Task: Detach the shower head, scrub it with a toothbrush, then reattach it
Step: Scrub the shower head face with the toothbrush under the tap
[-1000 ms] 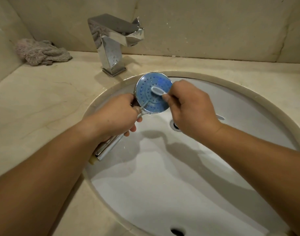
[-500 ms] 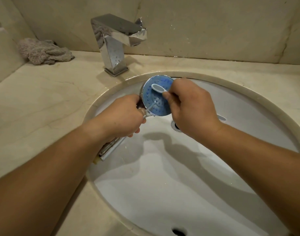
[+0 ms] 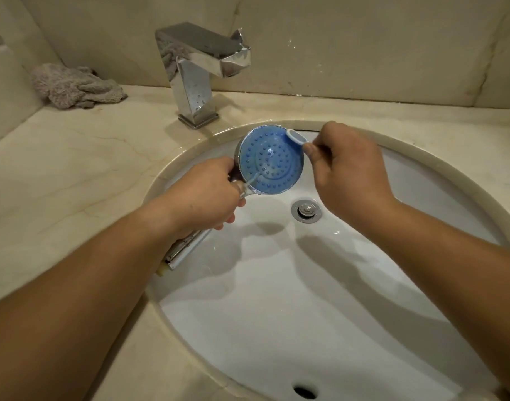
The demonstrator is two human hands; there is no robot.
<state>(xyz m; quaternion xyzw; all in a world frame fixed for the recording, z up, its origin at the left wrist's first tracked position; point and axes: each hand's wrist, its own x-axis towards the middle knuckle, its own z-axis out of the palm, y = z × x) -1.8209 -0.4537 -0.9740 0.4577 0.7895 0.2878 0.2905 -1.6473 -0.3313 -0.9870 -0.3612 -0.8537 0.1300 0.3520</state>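
Shower head, round, chrome-bodied with a blue nozzle face (image 3: 270, 160), held over the white oval sink basin (image 3: 277, 285) by the left hand (image 3: 207, 195) wrapped round its handle. The right hand (image 3: 352, 175) pinches a white toothbrush (image 3: 296, 138) at the face's upper right rim. Step in hand: scrubbing. Next, judged: strokes across the nozzles.

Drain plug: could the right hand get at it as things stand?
Probably yes. The plug lies uncovered in the sink just below the right hand, nothing between, though that hand holds the toothbrush.
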